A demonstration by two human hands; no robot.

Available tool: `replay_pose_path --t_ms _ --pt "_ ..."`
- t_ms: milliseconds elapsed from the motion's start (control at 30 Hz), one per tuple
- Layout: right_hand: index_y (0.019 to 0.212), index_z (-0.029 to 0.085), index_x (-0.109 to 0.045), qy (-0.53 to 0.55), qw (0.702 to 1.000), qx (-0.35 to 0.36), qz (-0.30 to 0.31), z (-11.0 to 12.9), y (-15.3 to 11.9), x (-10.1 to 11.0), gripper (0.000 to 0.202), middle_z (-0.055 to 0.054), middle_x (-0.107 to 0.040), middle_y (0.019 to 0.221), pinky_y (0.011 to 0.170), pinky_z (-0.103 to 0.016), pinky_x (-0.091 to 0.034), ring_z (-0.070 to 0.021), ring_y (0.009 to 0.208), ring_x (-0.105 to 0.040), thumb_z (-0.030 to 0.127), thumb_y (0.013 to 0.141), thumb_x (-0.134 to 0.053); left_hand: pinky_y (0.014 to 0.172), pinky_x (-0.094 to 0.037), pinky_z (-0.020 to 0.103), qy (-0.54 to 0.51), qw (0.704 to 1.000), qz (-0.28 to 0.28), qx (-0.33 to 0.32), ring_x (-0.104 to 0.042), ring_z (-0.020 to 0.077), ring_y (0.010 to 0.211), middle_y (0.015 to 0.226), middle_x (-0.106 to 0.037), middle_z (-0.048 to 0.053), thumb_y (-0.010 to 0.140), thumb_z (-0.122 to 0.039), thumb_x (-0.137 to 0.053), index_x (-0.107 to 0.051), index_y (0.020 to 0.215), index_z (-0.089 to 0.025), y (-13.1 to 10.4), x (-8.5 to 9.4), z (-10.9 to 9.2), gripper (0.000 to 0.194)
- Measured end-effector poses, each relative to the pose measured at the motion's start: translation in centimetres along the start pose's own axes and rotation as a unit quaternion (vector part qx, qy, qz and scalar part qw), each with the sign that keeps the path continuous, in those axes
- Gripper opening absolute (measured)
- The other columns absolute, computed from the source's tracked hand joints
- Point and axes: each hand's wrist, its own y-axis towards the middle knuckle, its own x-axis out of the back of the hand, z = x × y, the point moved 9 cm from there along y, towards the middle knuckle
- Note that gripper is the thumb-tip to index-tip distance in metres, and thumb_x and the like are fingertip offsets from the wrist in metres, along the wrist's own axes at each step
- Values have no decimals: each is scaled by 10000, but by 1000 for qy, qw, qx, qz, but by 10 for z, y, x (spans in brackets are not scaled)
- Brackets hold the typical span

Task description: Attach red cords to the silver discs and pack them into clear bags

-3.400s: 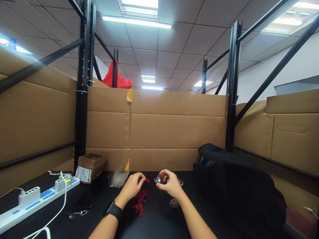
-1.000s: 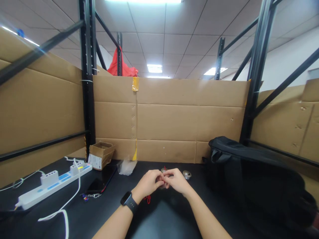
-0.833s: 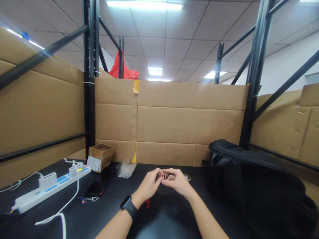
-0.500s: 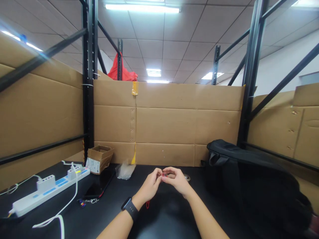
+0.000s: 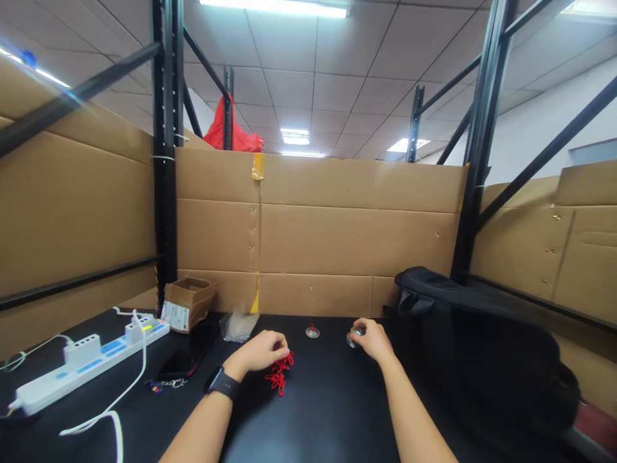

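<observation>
My left hand [image 5: 264, 350], a dark watch on its wrist, is closed at the fingertips on the edge of a small heap of red cords [image 5: 278, 376]. How many strands it pinches is hidden. Farther right, my right hand [image 5: 375, 341] grips a round silver metal disc [image 5: 353, 338] by its raised middle, close to the table; the fingers cover part of it. Between the two hands, a little farther back, a second silver disc [image 5: 313, 332] lies flat with a bit of red cord standing up at its centre.
A clear plastic bag [image 5: 238, 326] and an open cardboard box [image 5: 189, 302] stand at the back left. Nearer are a dark phone [image 5: 186, 360], a keychain [image 5: 166, 384] and a white power strip [image 5: 91, 366] with cables. A black backpack [image 5: 472, 354] fills the right side.
My hands have parted from their pinch together on a small red thing. The left moved left to the red cords; the right moved right to a disc. A disc with red cord now lies between.
</observation>
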Motion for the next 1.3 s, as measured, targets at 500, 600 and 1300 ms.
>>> replay_pose_path --t_ms 500,600,1300 --pt "993 233 -748 4 999 10 52 -18 0 -31 285 -70 -756 1016 859 -314 -491 -237 982 -696 289 713 -740 696 -457 229 22 1000 19 -6 -658 164 742 824 -747 38 748 -261 -561 -734 808 -171 0 -3 8 204" --pt "1007 235 -751 -9 998 23 66 -17 0 -35 279 -74 -750 1018 859 -322 -488 -239 980 -690 297 737 -720 682 -455 232 14 1000 18 -11 -653 166 733 821 -742 35 768 -277 -555 -729 833 -176 0 -3 9 211" --pt "1327 214 -582 18 970 197 141 98 -19 -98 463 -131 -607 1346 1023 -477 -418 -266 1214 -573 130 881 -488 835 -456 280 41 997 -55 -47 -629 196 892 922 -694 49 802 -154 -514 -700 907 -197 1 9 -12 218"
